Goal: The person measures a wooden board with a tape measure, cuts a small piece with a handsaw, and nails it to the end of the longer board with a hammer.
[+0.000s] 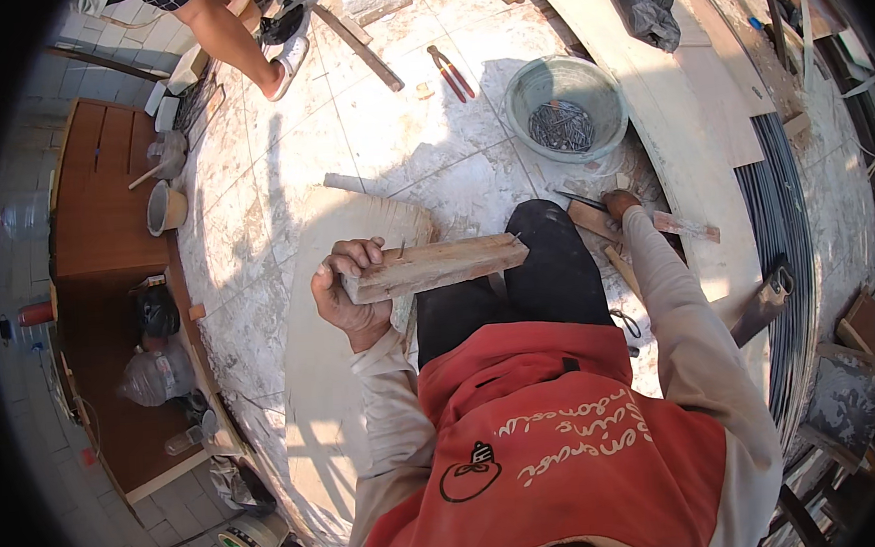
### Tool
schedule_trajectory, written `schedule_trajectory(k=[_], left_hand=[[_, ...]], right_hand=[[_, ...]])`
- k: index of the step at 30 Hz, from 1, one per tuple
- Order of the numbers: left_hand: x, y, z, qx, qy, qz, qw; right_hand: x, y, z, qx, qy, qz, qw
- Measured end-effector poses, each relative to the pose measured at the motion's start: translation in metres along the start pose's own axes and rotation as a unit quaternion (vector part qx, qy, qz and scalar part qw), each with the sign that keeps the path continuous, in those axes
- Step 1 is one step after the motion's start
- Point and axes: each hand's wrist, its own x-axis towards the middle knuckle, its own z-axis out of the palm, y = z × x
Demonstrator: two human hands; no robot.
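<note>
My left hand (353,291) grips one end of a short wooden block (437,266), fingers over the top edge and palm against the side. The block lies across above my thighs. A nail (402,248) sticks up near the held end, and another nail (517,235) shows at the far end. My right hand (622,203) is low at my right, closed beside a wood offcut (595,220). A dark, thin, pointed thing (571,197) reaches left from it; its kind is not clear. Just beyond stands a grey-green bucket (598,148) with many nails (561,126) inside.
Red-handled pincers (451,74) lie on the dusty tiles. A handsaw (763,304) rests on boards at right, near dark metal strips (789,212). A long plywood sheet (710,146) runs along the right. Another person's leg (233,35) stands far left. A brown cabinet (108,213) is at left.
</note>
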Motion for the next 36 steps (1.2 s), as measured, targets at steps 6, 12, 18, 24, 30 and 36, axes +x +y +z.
schedule_trajectory(k=[6,12,18,24,30,36], left_hand=[[-0.008,0.013,-0.028,0.149,0.091,0.089,0.981],[0.002,-0.036,-0.028,0.192,0.19,0.038,0.962],[-0.009,0.017,-0.029,0.151,0.246,0.132,0.948],[-0.004,0.042,-0.076,0.068,0.307,0.152,0.937],[-0.02,0.084,-0.055,0.043,0.382,0.197,0.902],[-0.017,0.076,-0.071,0.147,0.345,0.184,0.909]], right_hand=[[0.0,-0.054,0.033,-0.086,-0.033,-0.057,0.994],[-0.009,-0.015,0.054,0.018,-0.041,-0.071,0.996],[-0.082,-0.052,0.034,0.821,0.014,0.222,0.527],[-0.152,-0.08,0.044,0.784,0.385,0.07,0.482],[-0.274,-0.059,-0.007,0.996,0.032,0.015,-0.08],[-0.271,-0.036,0.022,0.966,-0.008,0.173,0.19]])
